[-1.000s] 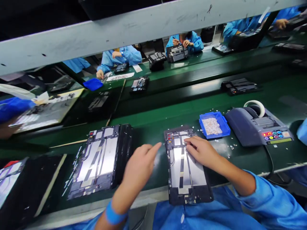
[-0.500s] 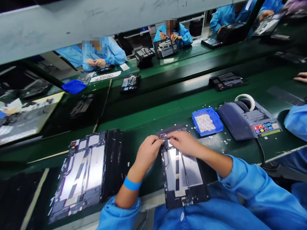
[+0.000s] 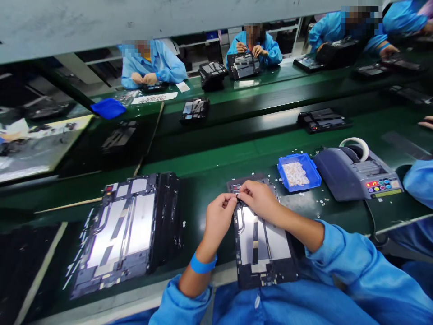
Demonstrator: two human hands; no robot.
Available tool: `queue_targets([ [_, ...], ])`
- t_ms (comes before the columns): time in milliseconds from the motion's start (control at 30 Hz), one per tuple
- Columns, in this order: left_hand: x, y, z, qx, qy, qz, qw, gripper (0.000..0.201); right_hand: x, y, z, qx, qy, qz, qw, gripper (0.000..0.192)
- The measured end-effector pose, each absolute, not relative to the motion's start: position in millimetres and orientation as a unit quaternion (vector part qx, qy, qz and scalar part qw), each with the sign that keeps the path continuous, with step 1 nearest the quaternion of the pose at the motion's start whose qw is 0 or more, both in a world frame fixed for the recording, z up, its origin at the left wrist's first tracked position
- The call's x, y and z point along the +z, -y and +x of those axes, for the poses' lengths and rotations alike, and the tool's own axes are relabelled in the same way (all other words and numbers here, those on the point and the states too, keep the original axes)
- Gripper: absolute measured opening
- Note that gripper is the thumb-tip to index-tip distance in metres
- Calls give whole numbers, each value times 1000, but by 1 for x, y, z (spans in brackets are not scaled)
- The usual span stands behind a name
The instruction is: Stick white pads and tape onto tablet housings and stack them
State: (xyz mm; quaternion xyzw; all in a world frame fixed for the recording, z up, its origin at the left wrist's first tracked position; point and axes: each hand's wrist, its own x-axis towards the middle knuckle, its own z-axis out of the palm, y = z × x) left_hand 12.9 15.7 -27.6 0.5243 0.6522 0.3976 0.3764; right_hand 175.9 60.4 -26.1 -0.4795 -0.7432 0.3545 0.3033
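An opened tablet (image 3: pixel 280 241), its metal backing and dark cables showing, lies at the table's front edge before me. Above its upper part, my left hand (image 3: pixel 218 219) pinches with thumb and forefinger. My right hand (image 3: pixel 260 201) meets it there, fingers also pressed together. Something small and dark shows between the two sets of fingertips, too small to name. The right hand covers part of the tablet's top end. To the left, a stack of similar opened tablets (image 3: pixel 138 225) stands close by.
A blue tray (image 3: pixel 316 180) of small pale pieces sits beyond my right hand, beside a tape dispenser (image 3: pixel 341 176) with lit buttons. Small white scraps dot the green table (image 3: pixel 203 167). Co-workers in blue sit across the line, and a blue sleeve (image 3: pixel 419 180) shows at right.
My fingertips have shifted slightly down from the tablet's top end and come together. A small dark piece now shows between them. The whole view has shifted a little.
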Motion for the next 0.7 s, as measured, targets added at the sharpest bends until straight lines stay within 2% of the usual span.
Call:
queue_targets([
  [100,-32,-13,15,415,-658,512,365,23,-32,-51,175,219,813,-470,265,13],
  [167,-34,-9,15,411,-663,523,344,22,-35,-45,175,182,838,-453,243,15],
  [367,-33,4,15,375,-659,617,210,20,-33,-42,177,202,832,-458,240,13],
  [467,-30,5,18,368,-645,644,184,20,-30,-44,172,211,809,-492,243,12],
  [567,-28,3,21,363,-642,640,217,19,-27,-47,171,198,801,-508,249,14],
  [700,-30,-4,19,376,-652,565,338,19,-18,-55,215,157,787,-528,278,15],
])
